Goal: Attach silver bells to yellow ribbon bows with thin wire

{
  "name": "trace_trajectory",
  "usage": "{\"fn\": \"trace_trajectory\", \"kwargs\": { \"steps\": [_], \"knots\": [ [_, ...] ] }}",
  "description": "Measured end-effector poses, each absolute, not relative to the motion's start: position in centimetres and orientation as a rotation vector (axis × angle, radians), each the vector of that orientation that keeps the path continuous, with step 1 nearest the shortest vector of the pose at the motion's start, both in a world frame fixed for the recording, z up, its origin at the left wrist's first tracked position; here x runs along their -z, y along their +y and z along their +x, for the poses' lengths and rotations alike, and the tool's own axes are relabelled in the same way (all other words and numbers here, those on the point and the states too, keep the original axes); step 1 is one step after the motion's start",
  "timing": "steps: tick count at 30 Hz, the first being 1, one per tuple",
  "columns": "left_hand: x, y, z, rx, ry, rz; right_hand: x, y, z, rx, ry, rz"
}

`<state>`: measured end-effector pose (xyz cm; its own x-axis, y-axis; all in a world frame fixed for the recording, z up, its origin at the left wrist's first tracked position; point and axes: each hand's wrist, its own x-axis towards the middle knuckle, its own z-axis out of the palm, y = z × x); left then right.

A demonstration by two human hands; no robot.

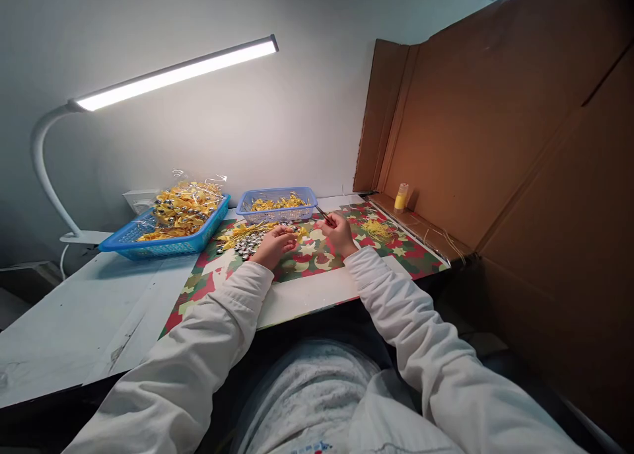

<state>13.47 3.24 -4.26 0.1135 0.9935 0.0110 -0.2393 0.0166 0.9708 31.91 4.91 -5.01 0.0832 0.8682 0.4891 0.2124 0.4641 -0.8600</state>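
My left hand is closed in a pinch above the patterned mat, with a small yellow piece at its fingertips. My right hand grips a slim dark tool that looks like tweezers, its tip pointing up and left. Beside my left hand lies a pile of silvery beads, with yellow ribbon-like pieces behind it. A tangle of thin yellow strands rests on the mat to the right of my right hand.
A blue basket heaped with yellow and silver pieces stands at left. Behind my hands is a lavender basket of yellow pieces. A lit lamp arches over the table. A small yellow bottle stands by the cardboard wall.
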Motion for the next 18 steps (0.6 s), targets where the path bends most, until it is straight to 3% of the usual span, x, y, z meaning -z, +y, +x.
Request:
{"fn": "trace_trajectory", "kwargs": {
  "steps": [10,18],
  "knots": [
    [3.50,2.48,13.57,-1.067,0.818,1.241,5.71,5.16,30.97,-1.269,-1.811,-0.784],
    [3.57,2.47,13.46,-0.973,0.829,1.346,5.07,5.02,31.52,-1.215,-1.721,-0.700]
  ]
}}
